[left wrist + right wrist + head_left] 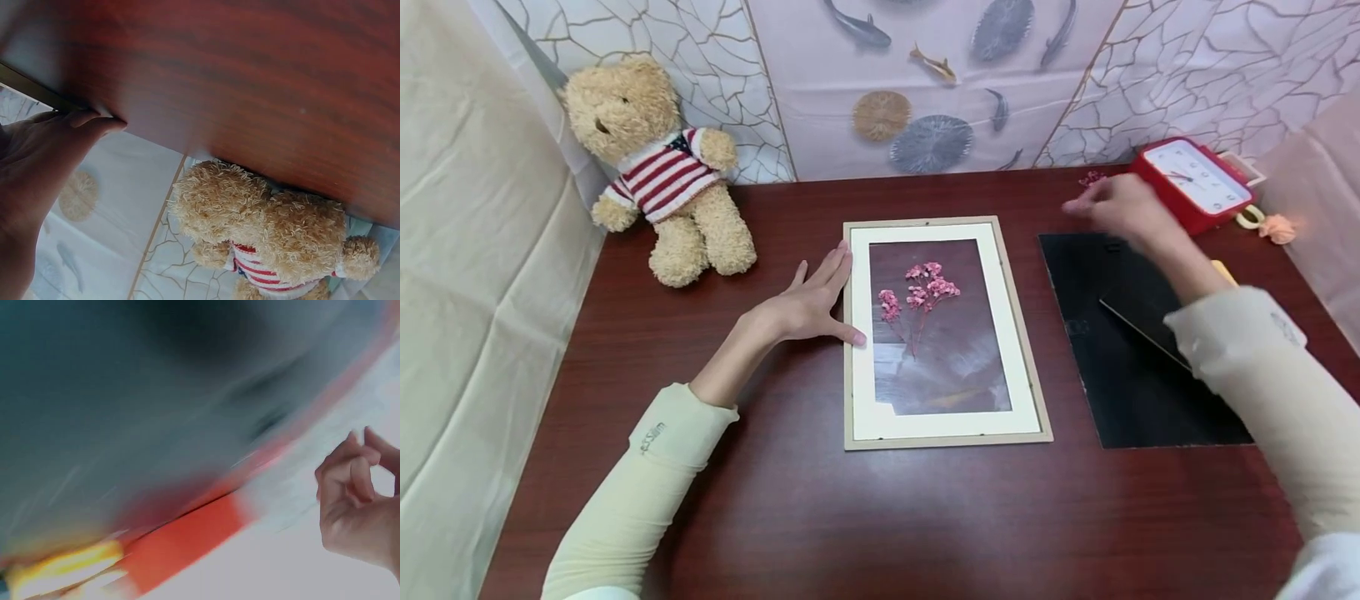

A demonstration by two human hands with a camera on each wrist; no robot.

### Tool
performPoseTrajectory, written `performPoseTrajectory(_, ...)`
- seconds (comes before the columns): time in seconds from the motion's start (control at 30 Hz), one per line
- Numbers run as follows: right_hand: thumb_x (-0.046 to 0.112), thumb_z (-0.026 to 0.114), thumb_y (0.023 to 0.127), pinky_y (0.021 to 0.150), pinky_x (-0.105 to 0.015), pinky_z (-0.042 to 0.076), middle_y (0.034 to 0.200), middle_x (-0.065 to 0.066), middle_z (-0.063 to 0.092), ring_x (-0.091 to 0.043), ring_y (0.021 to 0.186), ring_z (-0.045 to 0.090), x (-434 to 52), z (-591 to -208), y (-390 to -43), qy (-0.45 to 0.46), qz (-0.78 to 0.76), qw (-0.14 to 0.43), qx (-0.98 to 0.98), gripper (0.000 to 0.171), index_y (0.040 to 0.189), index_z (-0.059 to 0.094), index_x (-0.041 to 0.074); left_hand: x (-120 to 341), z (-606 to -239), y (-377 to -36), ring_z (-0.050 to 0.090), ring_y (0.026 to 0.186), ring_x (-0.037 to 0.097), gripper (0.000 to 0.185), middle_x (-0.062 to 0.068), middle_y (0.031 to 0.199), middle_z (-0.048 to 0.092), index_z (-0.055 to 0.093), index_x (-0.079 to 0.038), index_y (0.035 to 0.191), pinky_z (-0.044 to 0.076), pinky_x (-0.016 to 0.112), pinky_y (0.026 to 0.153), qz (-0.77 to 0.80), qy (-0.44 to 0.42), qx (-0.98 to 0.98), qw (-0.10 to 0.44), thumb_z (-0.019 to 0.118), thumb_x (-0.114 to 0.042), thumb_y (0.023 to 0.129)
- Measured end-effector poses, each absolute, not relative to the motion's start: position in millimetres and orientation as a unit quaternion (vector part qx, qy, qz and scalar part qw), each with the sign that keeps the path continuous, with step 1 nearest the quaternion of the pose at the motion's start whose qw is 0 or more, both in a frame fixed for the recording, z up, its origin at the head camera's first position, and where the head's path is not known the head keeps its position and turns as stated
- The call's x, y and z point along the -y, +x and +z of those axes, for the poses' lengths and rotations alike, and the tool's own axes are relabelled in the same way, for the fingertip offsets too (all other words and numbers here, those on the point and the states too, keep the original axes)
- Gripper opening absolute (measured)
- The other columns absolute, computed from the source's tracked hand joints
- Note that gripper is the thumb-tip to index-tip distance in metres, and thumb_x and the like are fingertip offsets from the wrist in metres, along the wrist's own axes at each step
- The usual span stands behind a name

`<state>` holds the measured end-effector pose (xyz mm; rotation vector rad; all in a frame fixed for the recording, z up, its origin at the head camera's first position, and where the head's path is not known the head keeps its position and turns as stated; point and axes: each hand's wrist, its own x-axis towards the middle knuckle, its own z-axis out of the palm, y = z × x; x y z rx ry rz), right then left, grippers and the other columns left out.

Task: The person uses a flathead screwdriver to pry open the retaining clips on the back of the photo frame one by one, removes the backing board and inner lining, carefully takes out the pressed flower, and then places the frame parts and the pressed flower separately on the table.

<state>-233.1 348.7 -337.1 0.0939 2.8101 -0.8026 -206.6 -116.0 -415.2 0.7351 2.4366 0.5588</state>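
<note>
A light wooden picture frame (949, 443) with a cream mat lies flat on the dark red-brown table. Pink dried flowers (925, 287) with thin stems lie inside the mat's window. My left hand (805, 304) rests at the frame's left edge, fingers spread along it and thumb lapping over the mat. My right hand (1123, 212) is raised over the far end of a black backing board (1075, 350), beside the red clock. Its fingers are loosely bent in the right wrist view, with nothing visible between the tips. Another small pink flower sprig (1092, 177) shows just behind this hand.
A teddy bear (666, 183) in a striped sweater sits at the back left. The red clock (1198, 179) stands at the back right, near a peach flower-shaped item (1277, 229). A dark flat object (1142, 321) lies on the backing board, partly under the right forearm.
</note>
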Motion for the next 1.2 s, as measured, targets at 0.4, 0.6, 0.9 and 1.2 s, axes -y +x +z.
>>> performPoseTrajectory(0.4, 0.017, 0.077, 0.105, 0.067, -0.034, 0.044, 0.086, -0.006, 0.065, -0.019, 0.074, 0.054, -178, -356, -138, -0.189, -0.238, 0.149, -0.941, 0.013, 0.099, 0.072, 0.006, 111, -411, -208, -0.023, 0.169, 0.020, 0.142, 0.001, 0.180, -0.032, -0.019, -0.011, 0.173, -0.018, 0.058, 0.133, 0.201, 0.264, -0.903, 0.271, 0.086, -0.058, 0.091)
performPoseTrajectory(0.6, 0.015, 0.080, 0.102, 0.057, -0.032, 0.044, 0.088, -0.006, 0.063, -0.020, 0.077, 0.058, -158, -372, -125, -0.216, -0.204, 0.094, -0.950, 0.010, 0.100, 0.072, 0.010, 111, -412, -208, -0.023, 0.169, 0.021, 0.142, 0.002, 0.180, -0.031, -0.018, -0.010, 0.174, -0.018, 0.058, 0.134, 0.202, 0.264, -0.904, 0.269, 0.086, -0.058, 0.091)
performPoseTrajectory(0.9, 0.011, 0.076, 0.103, 0.061, -0.039, 0.051, 0.092, -0.007, 0.065, -0.021, 0.077, 0.061, -160, -379, -120, -0.217, -0.207, 0.087, -0.950, 0.005, 0.102, 0.071, 0.009, 115, -412, -207, -0.022, 0.170, 0.020, 0.142, 0.002, 0.180, -0.032, -0.019, -0.010, 0.173, -0.018, 0.059, 0.133, 0.204, 0.266, -0.903, 0.270, 0.086, -0.058, 0.091)
performPoseTrajectory(1.2, 0.008, 0.075, 0.103, 0.067, -0.036, 0.048, 0.085, -0.004, 0.064, -0.020, 0.080, 0.057, -160, -381, -122, -0.246, -0.227, 0.102, -0.937, 0.007, 0.097, 0.072, 0.012, 115, -413, -207, -0.022, 0.170, 0.020, 0.141, 0.002, 0.180, -0.033, -0.020, -0.011, 0.173, -0.018, 0.059, 0.133, 0.202, 0.266, -0.903, 0.269, 0.085, -0.059, 0.092)
